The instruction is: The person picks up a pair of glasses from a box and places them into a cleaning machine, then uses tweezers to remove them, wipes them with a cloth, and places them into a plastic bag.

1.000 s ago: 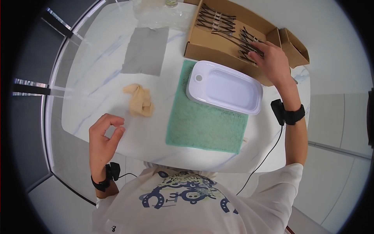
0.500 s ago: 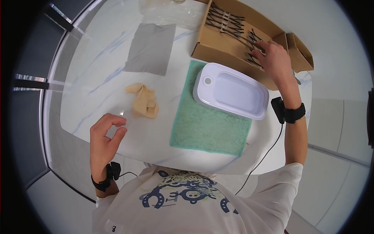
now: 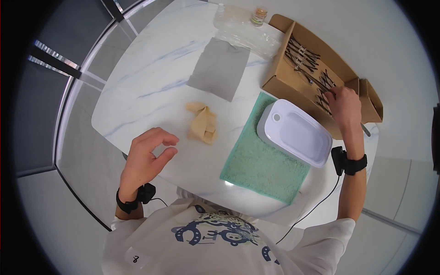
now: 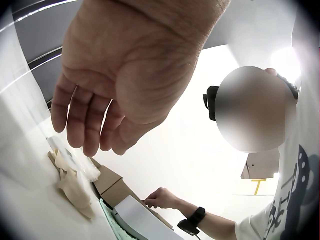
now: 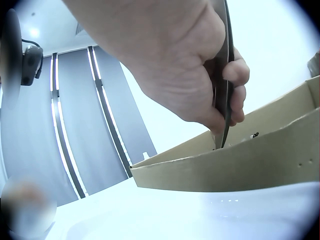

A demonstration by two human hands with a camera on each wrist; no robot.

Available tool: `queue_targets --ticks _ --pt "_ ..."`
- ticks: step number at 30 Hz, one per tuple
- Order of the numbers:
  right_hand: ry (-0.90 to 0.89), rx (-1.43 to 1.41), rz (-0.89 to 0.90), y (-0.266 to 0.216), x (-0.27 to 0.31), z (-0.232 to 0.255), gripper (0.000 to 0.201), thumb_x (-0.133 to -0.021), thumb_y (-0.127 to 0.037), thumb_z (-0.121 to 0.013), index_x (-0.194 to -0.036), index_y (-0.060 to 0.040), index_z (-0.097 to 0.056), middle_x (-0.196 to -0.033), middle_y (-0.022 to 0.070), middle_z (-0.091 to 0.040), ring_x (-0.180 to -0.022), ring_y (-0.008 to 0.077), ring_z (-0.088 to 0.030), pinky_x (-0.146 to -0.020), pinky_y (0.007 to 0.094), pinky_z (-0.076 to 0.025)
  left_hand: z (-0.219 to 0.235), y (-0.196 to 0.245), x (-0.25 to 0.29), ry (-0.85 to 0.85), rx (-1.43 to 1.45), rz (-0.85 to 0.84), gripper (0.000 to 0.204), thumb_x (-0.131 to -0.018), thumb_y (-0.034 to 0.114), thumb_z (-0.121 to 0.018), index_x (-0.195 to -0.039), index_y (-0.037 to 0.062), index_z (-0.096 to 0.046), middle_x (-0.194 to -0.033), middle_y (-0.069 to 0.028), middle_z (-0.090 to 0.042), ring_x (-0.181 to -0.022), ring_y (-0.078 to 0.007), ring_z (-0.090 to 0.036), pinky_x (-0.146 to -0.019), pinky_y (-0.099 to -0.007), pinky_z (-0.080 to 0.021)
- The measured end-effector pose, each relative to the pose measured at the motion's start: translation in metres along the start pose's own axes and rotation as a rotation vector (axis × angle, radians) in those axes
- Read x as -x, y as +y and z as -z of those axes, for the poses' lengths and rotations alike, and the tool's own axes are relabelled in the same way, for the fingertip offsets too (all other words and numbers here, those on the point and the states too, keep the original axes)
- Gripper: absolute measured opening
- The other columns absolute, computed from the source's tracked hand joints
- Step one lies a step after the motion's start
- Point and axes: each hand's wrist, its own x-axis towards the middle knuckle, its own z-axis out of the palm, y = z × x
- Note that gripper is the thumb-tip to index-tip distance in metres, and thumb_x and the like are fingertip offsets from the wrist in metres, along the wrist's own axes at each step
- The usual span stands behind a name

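My right hand (image 3: 347,109) pinches long metal tweezers (image 5: 226,102) over the cardboard box (image 3: 293,97). Their back end sticks out past the hand, while the front end reaches down among thin dark pieces (image 3: 302,55) that lie in two rows inside. Those pieces look like folded glasses frames with clear bits in the middle. Held off to the left, my left hand (image 3: 149,156) has loosely bent fingers and nothing in it. The nearest thing to it is a crumpled beige cloth (image 3: 203,126) on the table.
A white oblong tub (image 3: 298,130) stands on a green towel (image 3: 261,167), close in front of the box. Behind the beige cloth lies a grey cloth (image 3: 220,68). Clear plastic (image 3: 247,36) and a small jar (image 3: 259,17) are at the back, a smaller box (image 3: 373,103) at right.
The head view has turned, so the table's things appear further right and lower. The right hand stays at the box with the tweezers, whose back end now shows more. The left hand stays bent and free.
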Motion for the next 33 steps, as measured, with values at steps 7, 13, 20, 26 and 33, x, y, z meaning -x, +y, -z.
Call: queue_targets --ticks 7,13,20,26,33 --pt "0.046 0.001 0.003 0.001 0.01 0.006 0.022 -0.09 -0.025 -0.066 -0.088 -0.005 -0.075 -0.084 0.0192 -0.07 -0.081 0.0396 -0.068 -0.074 0.0484 -0.054 0.0 0.002 0.001 0.01 -0.009 -0.006 0.018 -0.075 -0.005 -0.07 -0.092 -0.0014 -0.068 -0.087 -0.0112 -0.068 -0.082 -0.0233 -0.066 -0.077 -0.031 -0.05" --pt "0.108 -0.03 -0.017 0.003 0.028 0.02 0.021 -0.09 -0.023 -0.066 -0.086 -0.0044 -0.075 -0.083 0.0175 -0.069 -0.08 0.0385 -0.066 -0.072 0.0477 -0.053 0.002 0.004 0.005 0.017 -0.032 -0.041 0.018 -0.074 -0.006 -0.069 -0.092 -0.0015 -0.068 -0.087 -0.0104 -0.068 -0.081 -0.0227 -0.065 -0.077 -0.0309 -0.05" --pt "0.192 -0.096 -0.036 0.009 0.067 0.048 0.018 -0.089 -0.021 -0.071 -0.093 -0.005 -0.076 -0.081 0.0137 -0.067 -0.071 0.0348 -0.064 -0.065 0.042 -0.05 -0.001 0.008 0.005 0.006 -0.052 -0.088 0.019 -0.077 -0.006 -0.07 -0.095 -0.0006 -0.068 -0.087 -0.0106 -0.068 -0.08 -0.0234 -0.065 -0.074 -0.0307 -0.051" --pt "0.205 -0.184 -0.076 -0.002 0.16 0.083 0.018 -0.083 -0.011 -0.079 -0.097 -0.002 -0.074 -0.079 0.0107 -0.069 -0.062 0.0251 -0.063 -0.058 0.0328 -0.048 -0.005 0.018 0.004 -0.014 -0.061 -0.042 0.016 -0.077 -0.006 -0.064 -0.093 -0.0042 -0.064 -0.09 -0.0107 -0.067 -0.085 -0.0213 -0.063 -0.08 -0.03 -0.048" --pt "0.169 -0.218 -0.139 -0.006 0.226 0.103 0.02 -0.077 -0.004 -0.083 -0.095 -0.0025 -0.074 -0.079 0.0072 -0.069 -0.058 0.0177 -0.06 -0.049 0.0276 -0.045 -0.021 0.034 -0.002 -0.107 -0.049 -0.077 0.019 -0.075 -0.007 -0.064 -0.094 -0.0036 -0.065 -0.09 -0.0113 -0.067 -0.083 -0.0228 -0.063 -0.079 -0.0305 -0.049"
